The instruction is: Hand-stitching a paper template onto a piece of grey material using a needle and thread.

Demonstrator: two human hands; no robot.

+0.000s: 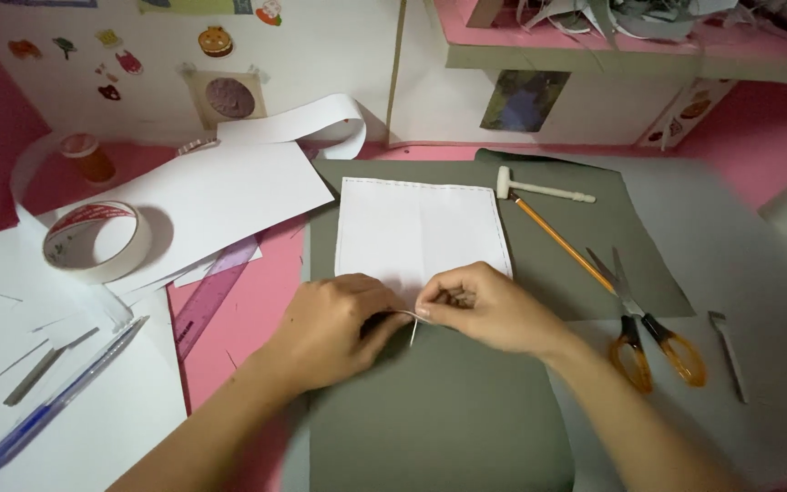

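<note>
A white square of paper or cloth with a stitched dotted border lies on a grey-green sheet. Both hands meet at its near edge. My right hand pinches a thin needle that points down over the grey sheet, with a pale thread curving from it. My left hand presses on the white piece's lower left corner and touches the thread.
A tape roll, white sheets, a purple ruler and a blue pen lie left. A small white hammer, a pencil, orange-handled scissors and a small metal tool lie right. Cardboard walls stand behind.
</note>
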